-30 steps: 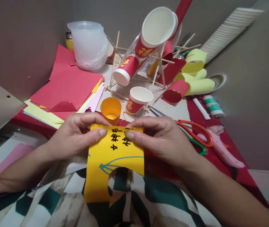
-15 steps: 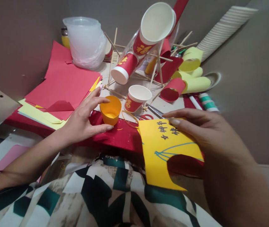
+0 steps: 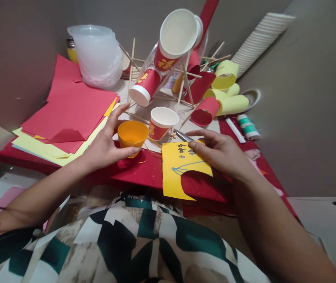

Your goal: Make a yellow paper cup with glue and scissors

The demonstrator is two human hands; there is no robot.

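Observation:
My left hand (image 3: pixel 111 141) has its thumb and index finger spread around an orange cup (image 3: pixel 133 133). The thumb crosses the cup's near side, while the index finger stands off behind the rim; the other fingers are hidden. A piece of yellow paper (image 3: pixel 172 184), with dark handwriting, blue lines and a curved cut-out, is pinched in my right hand (image 3: pixel 212 147). Just beyond those fingertips lies a pointed silver metal tool (image 3: pixel 182 136), partly covered. A red-and-white paper cup (image 3: pixel 162 125) with gold print stands upright beside the orange one.
Behind stands a wooden-stick frame (image 3: pixel 185 78) carrying joined paper cups (image 3: pixel 168 51). Red paper sheets (image 3: pixel 64 108) lie at left near a translucent bucket (image 3: pixel 97 55). Rolled red paper (image 3: pixel 205 111), yellow paper loops (image 3: pixel 233 104), green-and-white tape (image 3: pixel 248 126) and stacked cups (image 3: pixel 262 39) sit right.
My left index finger has lifted off the orange cup's rim, widening the gap to the thumb. The orange cup looks turned more upright. My right hand has carried the yellow paper left and farther away.

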